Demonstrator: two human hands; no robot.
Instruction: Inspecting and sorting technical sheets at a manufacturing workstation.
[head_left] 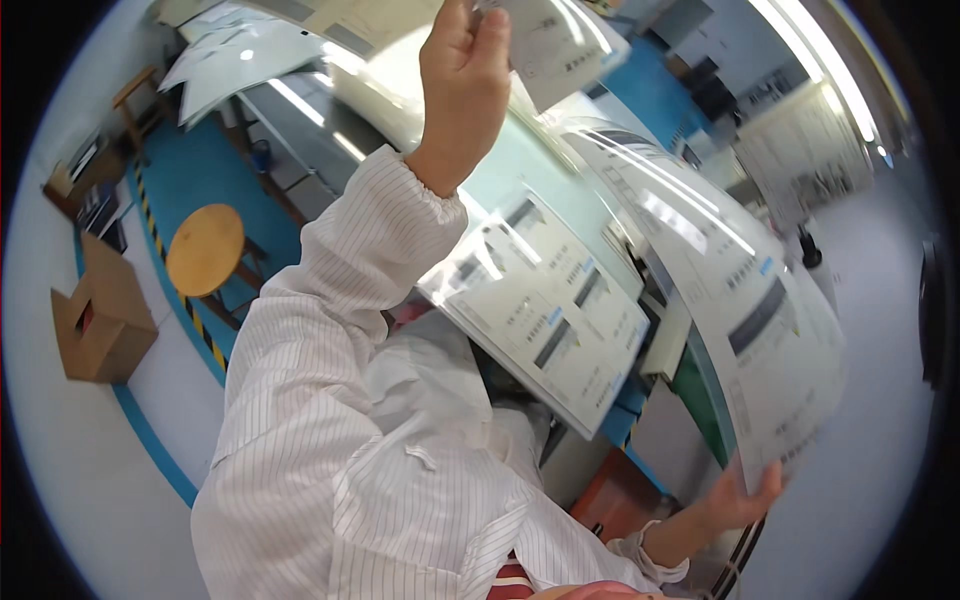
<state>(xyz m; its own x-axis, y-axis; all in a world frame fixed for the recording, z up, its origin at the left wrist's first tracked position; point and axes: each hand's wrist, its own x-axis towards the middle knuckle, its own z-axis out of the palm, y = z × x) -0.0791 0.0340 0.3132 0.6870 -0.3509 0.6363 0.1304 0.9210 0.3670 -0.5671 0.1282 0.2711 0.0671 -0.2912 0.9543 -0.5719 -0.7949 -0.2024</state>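
My left hand [465, 95] is raised at the top of the view, its fingers closed on the edge of a glossy printed sheet [565, 50]. At the lower right, my right hand [725, 507] pinches the bottom corner of a large, curved printed sheet [745, 300], which bows upward and catches the light. Whether both hands hold the same sheet, I cannot tell. Between them, a stack of printed sheets [600, 350] with dark and blue label patterns lies at the near edge of a pale, glossy work surface [545, 165].
Left of me are a round wooden stool [206, 248] and an open cardboard box [105, 315]. Clear sheets [240, 60] lie on a table at the far left. Beneath the curved sheet, a green panel [697, 395] and an orange-red object [620, 492] partly show.
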